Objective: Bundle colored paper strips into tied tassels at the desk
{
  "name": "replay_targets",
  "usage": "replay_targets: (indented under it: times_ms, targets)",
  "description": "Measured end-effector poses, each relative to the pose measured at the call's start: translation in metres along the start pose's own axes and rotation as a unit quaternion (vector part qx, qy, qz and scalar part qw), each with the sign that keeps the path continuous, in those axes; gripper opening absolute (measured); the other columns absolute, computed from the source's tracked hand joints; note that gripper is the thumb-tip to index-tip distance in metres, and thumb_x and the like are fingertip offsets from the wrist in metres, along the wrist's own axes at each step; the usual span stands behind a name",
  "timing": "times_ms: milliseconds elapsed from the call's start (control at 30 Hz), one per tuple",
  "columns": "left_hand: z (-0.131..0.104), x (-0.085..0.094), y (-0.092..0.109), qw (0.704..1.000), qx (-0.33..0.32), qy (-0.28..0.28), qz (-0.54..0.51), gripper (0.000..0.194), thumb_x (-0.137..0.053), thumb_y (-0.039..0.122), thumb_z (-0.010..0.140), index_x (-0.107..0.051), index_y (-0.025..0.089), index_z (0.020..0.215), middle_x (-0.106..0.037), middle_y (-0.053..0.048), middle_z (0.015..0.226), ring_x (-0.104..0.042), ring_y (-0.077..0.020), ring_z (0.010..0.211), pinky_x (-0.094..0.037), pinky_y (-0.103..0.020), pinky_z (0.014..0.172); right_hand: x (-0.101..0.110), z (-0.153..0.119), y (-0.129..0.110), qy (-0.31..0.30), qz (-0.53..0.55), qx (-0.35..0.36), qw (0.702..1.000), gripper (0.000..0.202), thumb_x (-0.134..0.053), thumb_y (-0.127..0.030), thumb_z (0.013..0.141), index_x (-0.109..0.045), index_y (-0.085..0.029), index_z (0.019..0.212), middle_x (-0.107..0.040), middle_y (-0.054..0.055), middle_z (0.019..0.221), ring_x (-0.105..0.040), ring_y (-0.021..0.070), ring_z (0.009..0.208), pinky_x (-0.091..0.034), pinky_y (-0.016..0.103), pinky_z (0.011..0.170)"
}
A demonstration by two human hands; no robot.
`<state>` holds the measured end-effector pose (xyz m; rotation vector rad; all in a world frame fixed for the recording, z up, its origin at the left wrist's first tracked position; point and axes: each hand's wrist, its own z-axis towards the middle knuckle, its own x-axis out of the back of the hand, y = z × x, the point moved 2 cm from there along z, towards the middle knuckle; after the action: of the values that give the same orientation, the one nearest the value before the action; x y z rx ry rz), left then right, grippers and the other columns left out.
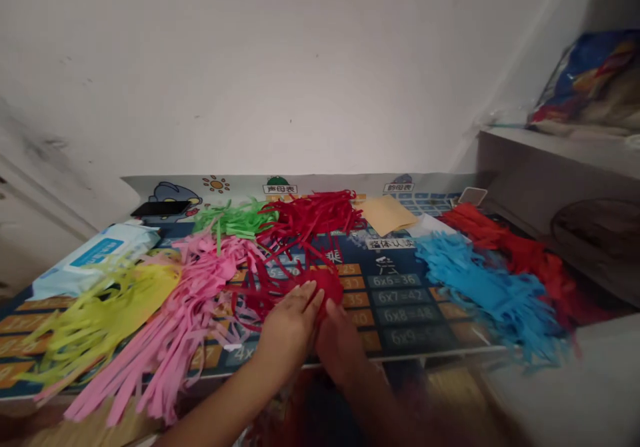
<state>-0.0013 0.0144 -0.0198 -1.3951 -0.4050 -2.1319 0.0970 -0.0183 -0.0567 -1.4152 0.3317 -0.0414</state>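
Both hands are together near the table's front edge, on a piece of red fringed paper (327, 284). My left hand (293, 317) has its fingers bent over the paper's solid part. Beside it, my right hand (341, 340) grips the near edge, its fingertips partly hidden. Loose red strips spread leftward from the held piece. Just behind lies a red fringed bundle (320, 214), with a green shredded bundle (237, 219) at its left. Pink fringed strips (200, 287) and yellow fringed paper (130, 297) are to the left of my hands.
The table carries a printed multiplication mat (400, 314). A wipes packet (100, 257) and a black phone (163, 208) lie left. Tan paper (387, 214), blue fringed paper (487, 287) and orange-red fringed paper (505, 244) lie right. A wall stands behind; a shelf (555, 160) is at right.
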Motion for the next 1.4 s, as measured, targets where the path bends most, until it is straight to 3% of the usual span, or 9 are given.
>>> replay_targets:
  times_ms: [200, 400, 500, 633, 733, 800, 933, 1167, 1400]
  targets:
    - [0.007, -0.030, 0.039, 0.998, -0.047, -0.045, 0.009, 0.052, -0.044, 0.003, 0.081, -0.056, 0.012, 0.131, -0.048, -0.016, 0.143, -0.048, -0.0295, 0.131, -0.044, -0.045, 0.106, 0.064, 0.012, -0.020, 0.064, 0.359, -0.080, 0.928, 0.034, -0.062, -0.049, 0.079, -0.069, -0.024, 0.102, -0.069, 0.004, 0.117, -0.057, 0.0208, 0.120, -0.040, 0.043, 0.108]
    - [0.016, -0.048, 0.069, 0.988, -0.080, -0.125, -0.046, 0.047, -0.043, 0.015, 0.087, -0.054, 0.012, 0.133, -0.046, -0.016, 0.145, -0.042, -0.0274, 0.136, -0.036, -0.044, 0.112, 0.186, 0.006, -0.061, 0.208, 0.134, -0.035, 0.968, 0.023, -0.062, -0.042, 0.077, -0.068, -0.022, 0.086, -0.073, 0.007, 0.091, -0.069, 0.0251, 0.092, -0.053, 0.051, 0.088]
    - [0.019, -0.050, 0.076, 0.983, -0.068, -0.156, -0.064, 0.049, -0.044, 0.019, 0.087, -0.053, 0.009, 0.134, -0.050, -0.019, 0.141, -0.046, -0.0298, 0.133, -0.036, -0.046, 0.110, 0.231, -0.012, -0.097, 0.332, -0.029, 0.064, 0.941, 0.026, -0.057, -0.045, 0.080, -0.066, -0.023, 0.090, -0.071, 0.009, 0.094, -0.067, 0.0259, 0.092, -0.054, 0.050, 0.081]
    - [0.028, -0.047, 0.084, 0.984, -0.055, -0.152, -0.073, 0.048, -0.051, 0.019, 0.084, -0.057, 0.015, 0.131, -0.059, -0.018, 0.133, -0.053, -0.0304, 0.125, -0.033, -0.051, 0.110, 0.195, -0.041, -0.101, 0.343, -0.235, 0.198, 0.888, 0.034, -0.066, -0.032, 0.078, -0.062, -0.028, 0.112, -0.065, 0.008, 0.119, -0.057, 0.0272, 0.116, -0.044, 0.050, 0.100]
    - [0.034, -0.045, 0.083, 0.981, -0.076, -0.155, -0.082, 0.040, -0.052, 0.019, 0.084, -0.063, 0.014, 0.123, -0.063, -0.017, 0.128, -0.057, -0.0290, 0.120, -0.028, -0.050, 0.113, 0.133, -0.046, -0.066, 0.027, -0.465, 0.216, 0.858, 0.048, -0.059, -0.014, 0.073, -0.059, -0.025, 0.119, -0.064, 0.008, 0.124, -0.058, 0.0276, 0.116, -0.029, 0.055, 0.111]
    - [0.035, -0.044, 0.074, 0.980, -0.079, -0.161, -0.091, 0.038, -0.050, 0.019, 0.086, -0.063, 0.009, 0.120, -0.063, -0.020, 0.127, -0.059, -0.0288, 0.117, -0.027, -0.050, 0.113, 0.117, -0.042, -0.043, -0.068, -0.530, 0.199, 0.821, 0.060, -0.049, -0.005, 0.066, -0.056, -0.021, 0.124, -0.067, 0.009, 0.120, -0.062, 0.0256, 0.109, -0.032, 0.054, 0.109]
    - [0.029, -0.040, 0.038, 0.982, -0.052, -0.147, -0.110, 0.033, -0.049, 0.016, 0.089, -0.062, 0.014, 0.120, -0.067, -0.013, 0.122, -0.061, -0.0249, 0.114, -0.031, -0.048, 0.108, 0.133, -0.028, -0.027, -0.072, -0.557, 0.190, 0.805, 0.071, -0.043, 0.001, 0.057, -0.058, -0.020, 0.123, -0.074, 0.007, 0.104, -0.067, 0.0225, 0.095, -0.044, 0.047, 0.094]
    - [0.006, -0.008, 0.009, 0.995, -0.046, -0.079, -0.046, 0.024, -0.046, 0.016, 0.094, -0.065, 0.025, 0.106, -0.073, 0.000, 0.103, -0.061, -0.0176, 0.104, -0.030, -0.044, 0.108, 0.139, -0.028, -0.030, -0.111, -0.534, 0.284, 0.788, 0.047, -0.044, -0.002, 0.077, -0.065, -0.025, 0.111, -0.075, 0.005, 0.102, -0.068, 0.0184, 0.096, -0.040, 0.042, 0.097]
    - [-0.009, 0.024, -0.042, 0.993, 0.055, -0.100, 0.013, 0.037, -0.056, 0.012, 0.079, -0.065, 0.023, 0.114, -0.070, -0.009, 0.115, -0.060, -0.0299, 0.108, -0.034, -0.056, 0.101, 0.138, -0.017, -0.033, -0.113, -0.524, 0.201, 0.820, 0.038, -0.046, -0.008, 0.083, -0.065, -0.022, 0.112, -0.074, 0.007, 0.103, -0.068, 0.0212, 0.092, -0.043, 0.043, 0.092]
